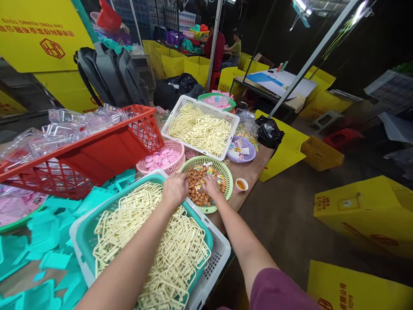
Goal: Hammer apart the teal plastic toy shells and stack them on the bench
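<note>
My left hand (176,189) hangs over the left rim of a round light-green basket (228,172), its fingers curled together. Whatever they may hold is hidden. Inside that basket, my right hand (212,188) reaches down with bent fingers among small brown pieces (197,199) and a few small colourful pieces (208,169). Its fingertips are closed on or against something too small to name. Beneath my left forearm a teal tub (211,239) is heaped with cream plastic frames (180,254); it rests in a white crate (222,252).
Behind the basket stand a white crate (237,125) of cream parts, a pink basket (182,157) and a purple basket (250,157). A paper cup (241,185) of amber liquid sits near the table edge. Left are a red crate (97,150) and teal pieces (48,232). Two people sit farther back.
</note>
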Tool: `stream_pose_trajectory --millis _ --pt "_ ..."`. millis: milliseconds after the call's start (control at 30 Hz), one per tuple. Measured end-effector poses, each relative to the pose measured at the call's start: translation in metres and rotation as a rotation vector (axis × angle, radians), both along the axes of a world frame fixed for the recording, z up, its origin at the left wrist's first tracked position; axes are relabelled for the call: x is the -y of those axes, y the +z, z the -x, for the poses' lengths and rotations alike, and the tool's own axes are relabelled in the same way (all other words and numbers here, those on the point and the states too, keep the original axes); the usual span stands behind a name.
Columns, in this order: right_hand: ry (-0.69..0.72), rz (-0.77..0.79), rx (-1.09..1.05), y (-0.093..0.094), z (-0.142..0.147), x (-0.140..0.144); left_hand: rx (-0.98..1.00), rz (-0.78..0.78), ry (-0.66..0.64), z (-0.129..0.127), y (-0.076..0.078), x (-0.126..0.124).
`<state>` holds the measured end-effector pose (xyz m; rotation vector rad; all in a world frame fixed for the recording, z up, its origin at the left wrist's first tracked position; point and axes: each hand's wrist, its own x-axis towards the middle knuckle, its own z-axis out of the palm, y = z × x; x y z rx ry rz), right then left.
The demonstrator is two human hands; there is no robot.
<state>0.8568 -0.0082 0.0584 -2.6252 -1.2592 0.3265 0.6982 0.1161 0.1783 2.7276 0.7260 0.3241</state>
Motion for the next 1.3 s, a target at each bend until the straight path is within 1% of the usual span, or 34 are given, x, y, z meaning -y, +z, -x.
stream_pose_trajectory --millis 100,167,233,333,400,467,533,633,700,833,933,1000,1067,1167,1233,1300 --pt "0.039 0.038 -0.02 0.011 0.0 0.001 -0.019 -0.052 -0.008 0.001 -0.005 0.0" --pt "0.061 0.051 -0.022 0.017 -0.002 -0.009 -0.032 -0.081 -0.012 0.0 -0.005 0.0" --pt "0.09 0.056 -0.023 0.019 -0.002 -0.026 -0.043 -0.106 -0.019 -0.001 -0.005 0.0" --pt "0.11 0.093 -0.042 0.015 0.001 -0.052 -0.052 -0.138 -0.038 -0.002 -0.003 0.001" --pt "0.104 0.14 -0.062 0.01 0.005 -0.063 -0.061 -0.163 -0.055 -0.001 -0.002 0.0" --pt "0.113 0.191 -0.09 0.005 0.01 -0.068 -0.091 -0.196 -0.072 -0.002 -0.002 -0.001" --pt "0.13 0.234 -0.114 0.0 0.016 -0.066 -0.131 -0.23 -0.084 -0.002 -0.003 -0.003" --pt "0.133 0.25 -0.12 -0.007 0.025 -0.052 -0.161 -0.26 -0.093 -0.004 -0.006 -0.005" --pt "0.137 0.202 -0.099 -0.011 0.029 -0.04 -0.164 -0.264 -0.096 -0.005 -0.007 -0.005" --pt "0.191 0.034 -0.044 -0.012 0.032 -0.022 -0.163 -0.248 -0.1 -0.007 -0.007 -0.006" --pt "0.215 -0.083 -0.02 -0.009 0.033 -0.016 -0.14 -0.204 -0.047 -0.006 -0.004 -0.004" --pt "0.183 -0.175 -0.006 -0.005 0.036 -0.009 -0.105 -0.174 -0.007 -0.004 -0.002 -0.002" --pt "0.116 -0.272 0.003 0.001 0.04 0.004 -0.077 -0.163 0.013 -0.002 -0.002 -0.001" --pt "-0.001 -0.393 0.008 0.013 0.048 0.042 -0.068 -0.158 0.018 0.001 -0.003 0.0" --pt "-0.088 -0.447 0.021 0.022 0.059 0.079 -0.057 -0.152 0.024 0.002 -0.003 0.0" --pt "-0.171 -0.477 0.038 0.024 0.079 0.123 -0.043 -0.145 0.031 0.004 -0.002 0.0"
